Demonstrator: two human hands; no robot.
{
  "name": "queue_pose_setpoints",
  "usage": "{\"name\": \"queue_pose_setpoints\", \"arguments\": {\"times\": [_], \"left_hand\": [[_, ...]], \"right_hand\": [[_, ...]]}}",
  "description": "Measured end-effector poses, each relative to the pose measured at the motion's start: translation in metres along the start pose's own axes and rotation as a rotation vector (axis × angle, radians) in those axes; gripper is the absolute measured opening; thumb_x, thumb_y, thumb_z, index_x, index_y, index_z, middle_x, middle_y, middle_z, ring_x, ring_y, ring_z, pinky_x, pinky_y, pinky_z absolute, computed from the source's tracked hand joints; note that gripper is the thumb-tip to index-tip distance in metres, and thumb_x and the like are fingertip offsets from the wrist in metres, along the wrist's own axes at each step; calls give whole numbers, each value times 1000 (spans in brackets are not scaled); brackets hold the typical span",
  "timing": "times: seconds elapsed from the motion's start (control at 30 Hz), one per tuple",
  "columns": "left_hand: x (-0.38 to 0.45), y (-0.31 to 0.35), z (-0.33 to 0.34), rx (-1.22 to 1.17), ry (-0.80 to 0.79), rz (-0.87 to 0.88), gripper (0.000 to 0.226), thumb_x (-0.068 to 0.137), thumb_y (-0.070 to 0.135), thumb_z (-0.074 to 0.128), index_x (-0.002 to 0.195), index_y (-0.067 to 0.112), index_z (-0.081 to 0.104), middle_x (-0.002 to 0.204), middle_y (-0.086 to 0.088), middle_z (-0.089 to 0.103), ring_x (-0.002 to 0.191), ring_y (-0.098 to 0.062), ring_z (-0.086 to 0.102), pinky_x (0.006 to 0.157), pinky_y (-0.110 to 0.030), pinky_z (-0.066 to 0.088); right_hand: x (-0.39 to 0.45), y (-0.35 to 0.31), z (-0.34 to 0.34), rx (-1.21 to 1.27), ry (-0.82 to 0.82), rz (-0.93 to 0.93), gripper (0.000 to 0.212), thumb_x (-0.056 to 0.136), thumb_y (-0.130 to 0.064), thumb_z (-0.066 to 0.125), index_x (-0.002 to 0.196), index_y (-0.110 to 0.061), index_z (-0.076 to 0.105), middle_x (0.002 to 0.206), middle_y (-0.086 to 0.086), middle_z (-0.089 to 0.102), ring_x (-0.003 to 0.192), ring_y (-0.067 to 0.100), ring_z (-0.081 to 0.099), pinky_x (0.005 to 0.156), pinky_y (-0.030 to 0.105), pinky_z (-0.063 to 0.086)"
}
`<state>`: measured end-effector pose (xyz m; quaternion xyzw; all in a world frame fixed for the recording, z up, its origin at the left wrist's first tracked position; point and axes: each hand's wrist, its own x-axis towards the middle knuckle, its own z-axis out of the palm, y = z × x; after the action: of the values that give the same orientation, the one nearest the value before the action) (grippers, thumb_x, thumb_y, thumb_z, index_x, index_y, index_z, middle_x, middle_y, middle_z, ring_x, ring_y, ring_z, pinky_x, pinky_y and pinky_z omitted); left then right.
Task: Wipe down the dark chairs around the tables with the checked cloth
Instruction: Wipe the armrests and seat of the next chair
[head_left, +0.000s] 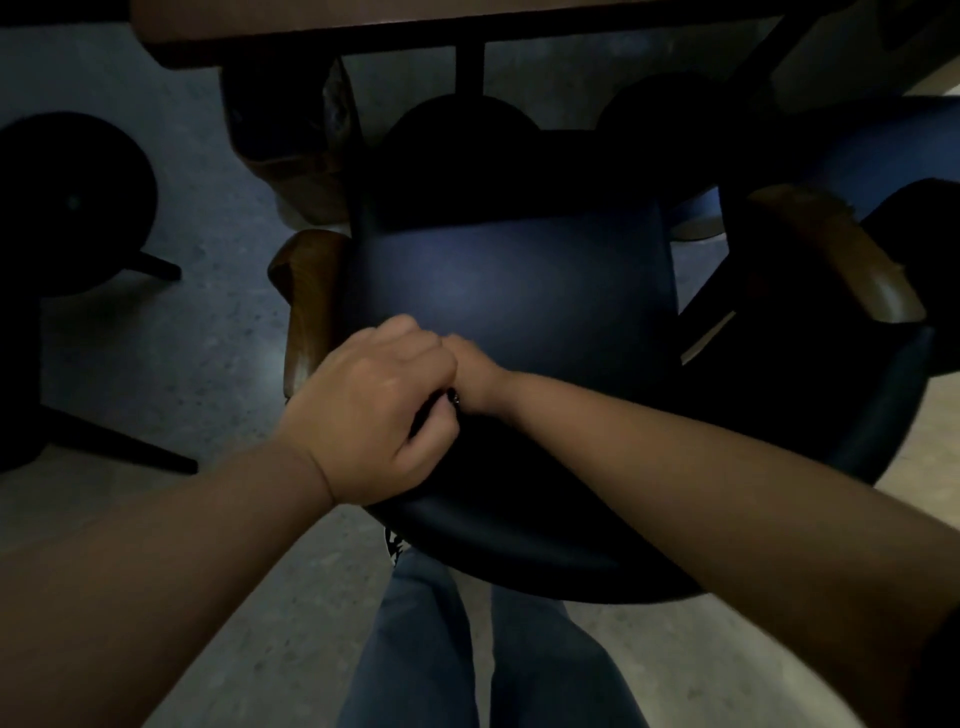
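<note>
A dark blue chair (509, 280) with wooden armrests stands right in front of me, pushed toward a table, seen from above its curved backrest (519, 525). My left hand (374, 410) sits on the backrest's top rim, its fingers curled over the edge. My right hand (475, 371) reaches in from the right and meets the left hand; its fingers are hidden behind it. A small black-and-white patterned scrap (393, 545) shows just below the backrest; whether it is the checked cloth I cannot tell.
A wooden table edge (363, 21) with a dark frame runs along the top. A black round stool (67, 197) stands at the left, and a second blue chair (857, 150) at the right. My jeans-clad legs (441, 649) are behind the chair, on a grey floor.
</note>
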<state>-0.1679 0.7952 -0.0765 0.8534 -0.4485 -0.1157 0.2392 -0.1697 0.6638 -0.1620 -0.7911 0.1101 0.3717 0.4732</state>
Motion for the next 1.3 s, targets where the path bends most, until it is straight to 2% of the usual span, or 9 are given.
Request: {"name": "queue_pose_setpoints", "arguments": {"times": [0.1,0.17,0.27,0.33,0.43,0.63,0.9,1.2,1.3], "left_hand": [[1,2,-3,-34,-21,-44,18,81,26,44,84,11,53,84,-2,49,78,-22,46,69,-45,43],[1,2,-4,-61,-24,-55,23,81,26,45,94,11,55,96,-5,55,90,-25,54,75,-48,46],[-3,0,-2,-63,-22,-73,39,83,29,45,115,10,55,124,-7,55,116,-25,53,89,-48,47],[-4,-2,-1,-65,-22,-76,53,85,30,44,133,8,49,143,-8,47,133,-21,43,101,-48,43],[-4,-2,-1,-84,-27,-66,65,88,30,42,148,6,33,155,-8,32,144,-18,30,111,-46,35],[-4,0,-2,-87,-30,-68,67,90,30,39,151,4,26,158,-10,26,147,-17,23,114,-45,31],[-3,0,-1,-72,-43,-63,66,88,27,39,148,3,31,155,-12,32,144,-20,30,113,-45,33],[-3,0,0,-73,-43,-79,61,89,30,40,144,5,36,147,-10,44,135,-20,41,109,-44,37],[-2,1,-1,-68,-69,-98,60,88,33,39,142,7,40,143,-9,48,131,-20,44,110,-39,36]], "right_hand": [[-13,30,-11,-241,8,79,29,96,-12,42,75,-10,61,106,22,63,98,32,59,68,27,37],[-15,34,-12,-292,18,119,25,98,-17,41,90,-7,63,101,19,59,93,28,57,65,27,39],[-16,18,-6,-190,55,91,28,98,-14,41,106,0,65,115,22,61,108,32,57,82,29,41],[-34,3,-1,-89,81,20,24,94,-7,46,107,0,65,114,20,64,106,29,59,79,27,40],[-76,-8,8,-32,129,-216,17,86,2,46,85,-3,62,98,20,68,90,22,61,73,27,44],[-75,0,11,-54,98,-423,28,80,1,44,99,-4,64,103,13,69,99,24,64,84,29,50],[9,20,6,-308,36,63,19,96,-17,47,100,-5,61,120,21,61,114,35,57,86,31,43],[-119,-17,10,-203,216,-228,17,89,-5,43,87,-1,59,98,19,66,94,34,62,78,35,49],[-121,8,-8,-396,106,-146,24,84,-5,44,96,-5,65,103,18,67,98,35,62,84,39,51]]}}
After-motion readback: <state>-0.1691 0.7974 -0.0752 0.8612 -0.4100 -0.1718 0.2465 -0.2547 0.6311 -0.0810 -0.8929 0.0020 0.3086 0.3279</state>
